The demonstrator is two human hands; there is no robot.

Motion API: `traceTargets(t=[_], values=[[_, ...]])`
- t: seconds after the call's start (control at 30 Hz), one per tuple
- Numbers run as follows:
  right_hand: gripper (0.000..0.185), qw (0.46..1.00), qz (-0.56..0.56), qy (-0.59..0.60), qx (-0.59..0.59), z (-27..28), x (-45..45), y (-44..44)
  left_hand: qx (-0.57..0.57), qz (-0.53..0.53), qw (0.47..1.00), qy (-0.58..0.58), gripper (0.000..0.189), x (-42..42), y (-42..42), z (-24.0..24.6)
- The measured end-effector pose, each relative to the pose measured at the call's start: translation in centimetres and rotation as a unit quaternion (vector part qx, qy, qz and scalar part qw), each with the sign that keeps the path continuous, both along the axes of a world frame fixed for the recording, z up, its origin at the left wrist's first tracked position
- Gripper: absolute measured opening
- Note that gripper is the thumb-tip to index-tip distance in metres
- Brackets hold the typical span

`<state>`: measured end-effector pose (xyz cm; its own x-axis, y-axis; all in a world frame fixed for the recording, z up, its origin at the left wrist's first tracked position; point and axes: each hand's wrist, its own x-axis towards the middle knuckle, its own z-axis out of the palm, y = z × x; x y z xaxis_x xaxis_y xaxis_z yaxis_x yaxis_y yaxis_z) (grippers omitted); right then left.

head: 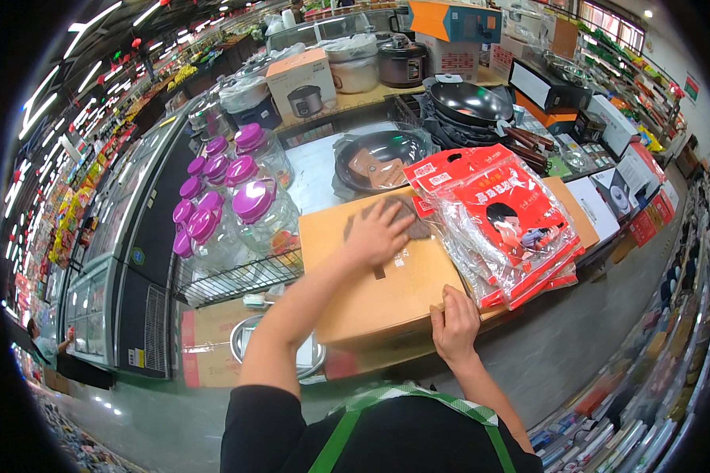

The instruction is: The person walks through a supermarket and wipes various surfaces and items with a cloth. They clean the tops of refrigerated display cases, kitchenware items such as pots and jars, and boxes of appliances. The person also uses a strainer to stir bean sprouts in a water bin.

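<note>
My left hand presses a brown cloth onto the top of an orange-brown cardboard box, its fingers spread over the cloth. Part of the cloth is hidden under the hand. My right hand holds the near right edge of the same box, with the fingertips bent over the rim. Beside this hand, red-and-clear plastic packages lie in a stack over the box's right side. The box's lid bears writing, partly covered by my left hand.
Glass jars with purple lids stand left in a wire-sided display. Behind the box lie a wrapped black wok and stacked woks. Boxed cookers line the back. A metal basin sits low at left; a freezer stands beyond.
</note>
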<state>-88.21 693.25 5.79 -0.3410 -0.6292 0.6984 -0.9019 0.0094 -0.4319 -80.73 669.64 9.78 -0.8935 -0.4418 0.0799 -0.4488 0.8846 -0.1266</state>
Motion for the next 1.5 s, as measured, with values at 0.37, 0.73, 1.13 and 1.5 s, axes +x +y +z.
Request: traceTargets(t=[0.37,0.73,1.13,1.5], values=[[0.025,0.998,-0.02,0.054,0.032,-0.1,0.1,0.3,0.076,-0.019,0.98,0.183,0.035,6.5,-6.5,-0.5],[0.027,0.997,-0.031,0.041,0.049,0.2,0.7,0.3,0.165,-0.059,0.961,0.215,0.038,16.2,10.1,-0.4],[0.033,0.894,0.21,-0.392,0.057,1.7,-1.2,5.1,0.609,0.017,0.759,0.23,0.025,9.7,15.2,2.0],[0.039,0.781,0.028,-0.618,0.09,-1.3,-10.1,22.5,0.868,-0.009,0.49,0.077,0.032,-8.7,26.7,-5.5]])
